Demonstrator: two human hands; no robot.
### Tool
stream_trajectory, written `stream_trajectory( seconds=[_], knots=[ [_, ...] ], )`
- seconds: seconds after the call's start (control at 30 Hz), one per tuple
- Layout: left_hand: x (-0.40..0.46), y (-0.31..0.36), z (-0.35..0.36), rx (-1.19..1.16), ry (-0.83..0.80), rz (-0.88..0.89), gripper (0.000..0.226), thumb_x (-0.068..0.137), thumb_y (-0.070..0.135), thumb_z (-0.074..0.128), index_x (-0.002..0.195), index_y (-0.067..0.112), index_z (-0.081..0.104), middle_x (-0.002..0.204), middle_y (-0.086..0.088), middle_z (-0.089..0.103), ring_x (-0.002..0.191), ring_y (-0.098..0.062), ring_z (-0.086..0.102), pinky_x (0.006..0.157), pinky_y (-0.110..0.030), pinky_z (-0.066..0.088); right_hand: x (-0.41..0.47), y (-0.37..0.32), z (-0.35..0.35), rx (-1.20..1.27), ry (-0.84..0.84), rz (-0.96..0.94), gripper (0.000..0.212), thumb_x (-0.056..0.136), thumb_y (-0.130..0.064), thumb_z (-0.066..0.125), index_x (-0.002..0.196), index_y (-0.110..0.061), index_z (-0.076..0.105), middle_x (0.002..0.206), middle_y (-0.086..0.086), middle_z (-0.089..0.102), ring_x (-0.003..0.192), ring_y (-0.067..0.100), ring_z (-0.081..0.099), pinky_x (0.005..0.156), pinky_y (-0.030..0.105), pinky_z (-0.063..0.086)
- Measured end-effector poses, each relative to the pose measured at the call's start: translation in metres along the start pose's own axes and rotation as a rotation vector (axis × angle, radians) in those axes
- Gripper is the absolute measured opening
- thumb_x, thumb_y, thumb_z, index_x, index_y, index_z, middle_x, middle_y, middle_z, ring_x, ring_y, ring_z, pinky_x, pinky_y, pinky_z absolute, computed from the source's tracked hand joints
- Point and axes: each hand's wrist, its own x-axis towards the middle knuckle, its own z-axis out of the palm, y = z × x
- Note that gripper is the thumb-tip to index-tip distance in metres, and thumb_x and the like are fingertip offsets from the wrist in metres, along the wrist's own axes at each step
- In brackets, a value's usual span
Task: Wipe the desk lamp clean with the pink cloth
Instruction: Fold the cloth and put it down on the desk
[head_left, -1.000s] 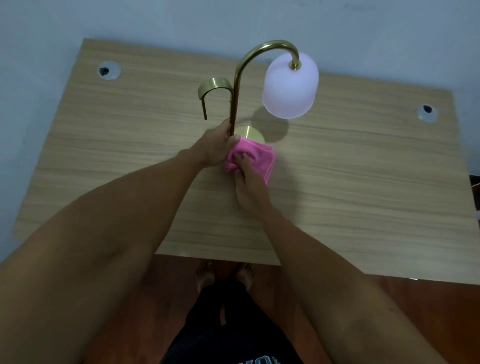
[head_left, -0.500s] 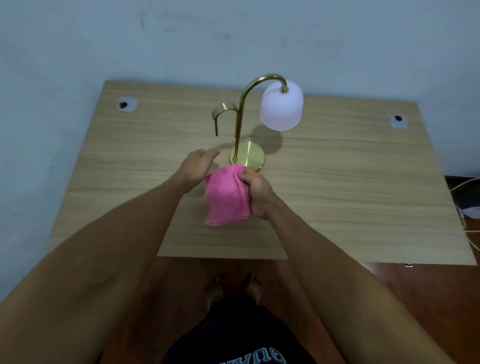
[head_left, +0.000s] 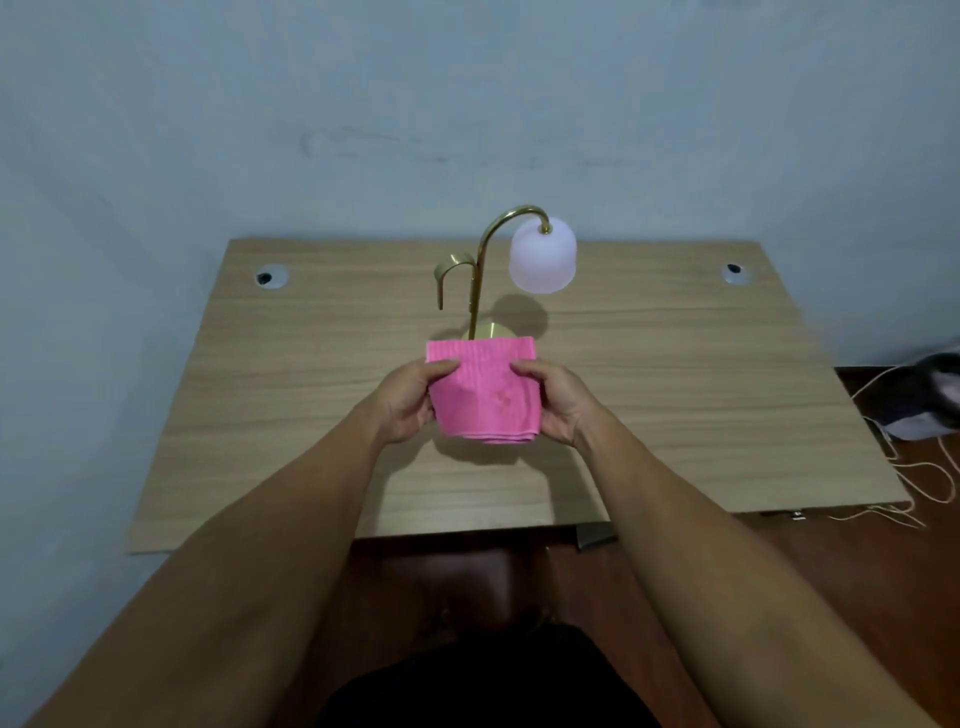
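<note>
- Pink cloth (head_left: 485, 395), folded into a small rectangle, is held up above the near half of the desk (head_left: 675, 395), stretched between both hands.
- Left hand (head_left: 410, 402) pinches the cloth's left edge, thumb on the front face; right hand (head_left: 558, 402) grips the right edge the same way.
- Just behind the cloth stands the desk lamp (head_left: 480, 270), upright at mid-desk; the cloth's top edge hides part of its round brass base (head_left: 493, 331).
- Its curved brass stem carries a frosted white shade (head_left: 543, 260) hanging to the right, with a shorter brass hook to the left.
- Two round cable holes sit near the desk's far corners, against a pale blue wall (head_left: 467, 104).
</note>
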Motion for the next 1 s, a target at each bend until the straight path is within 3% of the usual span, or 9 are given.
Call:
stream_trajectory(
  seconds=[0.1, 0.2, 0.27, 0.33, 0.4, 0.53, 0.73, 0.83, 1.0],
  knots=[
    [0.000, 0.002, 0.025, 0.068, -0.033, 0.031, 0.035, 0.102, 0.022, 0.056, 0.137, 0.015, 0.058, 0.121, -0.009, 0.071, 0.115, -0.029, 0.066, 0.091, -0.042, 0.060, -0.012, -0.006, -0.024, 0.022, 0.067, -0.018, 0.018, 0.103, -0.011, 0.049, 0.118, -0.002, 0.054, 0.099, 0.015, 0.070, 0.097, 0.032, 0.069, 0.095, 0.053, 0.055],
    [0.005, -0.005, 0.057, 0.158, -0.071, 0.040, 0.034, 0.105, 0.026, 0.051, 0.137, 0.017, 0.058, 0.125, -0.009, 0.069, 0.118, -0.029, 0.065, 0.103, -0.052, 0.053, -0.024, -0.013, -0.052, -0.007, 0.123, -0.036, 0.020, 0.104, -0.012, 0.049, 0.121, -0.003, 0.055, 0.101, 0.014, 0.070, 0.092, 0.030, 0.073, 0.083, 0.049, 0.062],
    [0.011, -0.014, 0.079, 0.200, -0.077, 0.034, 0.036, 0.105, 0.032, 0.050, 0.138, 0.019, 0.058, 0.124, -0.008, 0.070, 0.114, -0.028, 0.067, 0.096, -0.051, 0.057, -0.031, -0.020, -0.074, -0.023, 0.152, -0.061, 0.019, 0.105, -0.011, 0.049, 0.120, -0.003, 0.057, 0.102, 0.015, 0.071, 0.092, 0.029, 0.073, 0.077, 0.046, 0.064],
    [0.016, -0.023, 0.102, 0.206, -0.071, 0.030, 0.035, 0.106, 0.033, 0.048, 0.138, 0.019, 0.057, 0.113, -0.005, 0.071, 0.101, -0.024, 0.069, 0.076, -0.040, 0.061, -0.039, -0.027, -0.098, -0.038, 0.178, -0.077, 0.020, 0.105, -0.010, 0.050, 0.121, -0.002, 0.058, 0.103, 0.016, 0.071, 0.096, 0.030, 0.072, 0.080, 0.048, 0.063],
    [0.020, -0.032, 0.126, 0.215, -0.060, 0.020, 0.033, 0.107, 0.032, 0.045, 0.136, 0.020, 0.056, 0.105, -0.003, 0.071, 0.092, -0.021, 0.069, 0.067, -0.034, 0.059, -0.049, -0.036, -0.122, -0.050, 0.186, -0.085, 0.026, 0.104, -0.011, 0.051, 0.127, 0.000, 0.056, 0.106, 0.017, 0.071, 0.099, 0.032, 0.072, 0.081, 0.050, 0.063],
    [0.039, -0.056, 0.176, 0.216, -0.060, 0.009, 0.036, 0.109, 0.032, 0.039, 0.140, 0.018, 0.052, 0.106, -0.004, 0.070, 0.094, -0.022, 0.069, 0.073, -0.038, 0.058, -0.067, -0.056, -0.177, -0.060, 0.195, -0.086, 0.027, 0.106, -0.013, 0.051, 0.128, 0.001, 0.058, 0.099, 0.015, 0.073, 0.095, 0.030, 0.072, 0.078, 0.047, 0.064],
    [0.072, -0.094, 0.243, 0.274, 0.060, 0.012, 0.035, 0.110, 0.033, 0.038, 0.131, 0.008, 0.053, 0.093, -0.002, 0.067, 0.076, -0.016, 0.066, 0.050, -0.025, 0.053, -0.072, -0.075, -0.255, -0.147, 0.273, -0.107, 0.024, 0.105, -0.015, 0.054, 0.121, 0.000, 0.064, 0.104, 0.017, 0.075, 0.095, 0.029, 0.074, 0.081, 0.047, 0.064],
    [0.088, -0.113, 0.272, 0.332, 0.115, 0.020, 0.031, 0.109, 0.033, 0.038, 0.121, 0.009, 0.054, 0.090, -0.003, 0.066, 0.074, -0.017, 0.066, 0.048, -0.025, 0.052, -0.068, -0.078, -0.293, -0.244, 0.342, -0.128, 0.023, 0.104, -0.015, 0.056, 0.120, 0.000, 0.065, 0.101, 0.015, 0.076, 0.087, 0.026, 0.075, 0.073, 0.039, 0.064],
    [0.118, -0.144, 0.298, 0.467, 0.209, 0.037, 0.036, 0.107, 0.036, 0.042, 0.111, 0.004, 0.056, 0.088, -0.011, 0.057, 0.075, -0.023, 0.054, 0.055, -0.029, 0.040, -0.060, -0.078, -0.337, -0.465, 0.478, -0.114, 0.022, 0.104, -0.020, 0.054, 0.087, -0.016, 0.066, 0.078, 0.004, 0.066, 0.068, 0.019, 0.063, 0.056, 0.026, 0.051]
  ],
)
